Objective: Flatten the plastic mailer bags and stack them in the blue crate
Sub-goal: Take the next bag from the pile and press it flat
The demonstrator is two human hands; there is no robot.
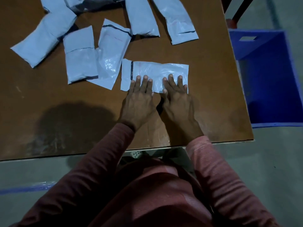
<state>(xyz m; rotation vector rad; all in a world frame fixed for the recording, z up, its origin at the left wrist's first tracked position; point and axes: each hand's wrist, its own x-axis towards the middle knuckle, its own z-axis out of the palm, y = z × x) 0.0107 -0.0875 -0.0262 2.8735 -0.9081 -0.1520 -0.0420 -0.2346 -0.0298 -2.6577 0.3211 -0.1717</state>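
We're looking down on both hands, flat on the job. The left hand [139, 99] is spread wide, fingers [145, 79] straight, pressing on the near edge of the mailer bag [157, 69] right in front of us. The right hand [177, 99] is just beside it, equally open, its fingers laid out over the bag's right half. Neither hand grips anything; both press palm-down, with their heels on the table and their fingertips on the plastic. The thumbs sit close together between the two hands.

The bag lies lengthwise across our view, pale and glossy, with creases catching the light and a dark strip near its left end. It is on the brown table [205, 95], right of centre.

Further back we see the other mailer bags [80, 63] scattered across the tabletop. Several overlap one another and most look puffy. One of them just touches the left end of the bag under our hands.

The blue crate [268, 79] stands beside the table's right edge, lower down, with a handle slot in its far wall.

Reddish sleeves [114, 153] reach over the table's near edge. Below is a grey floor [270, 169] with a blue tape line [27, 188] at the left. The light is dim.
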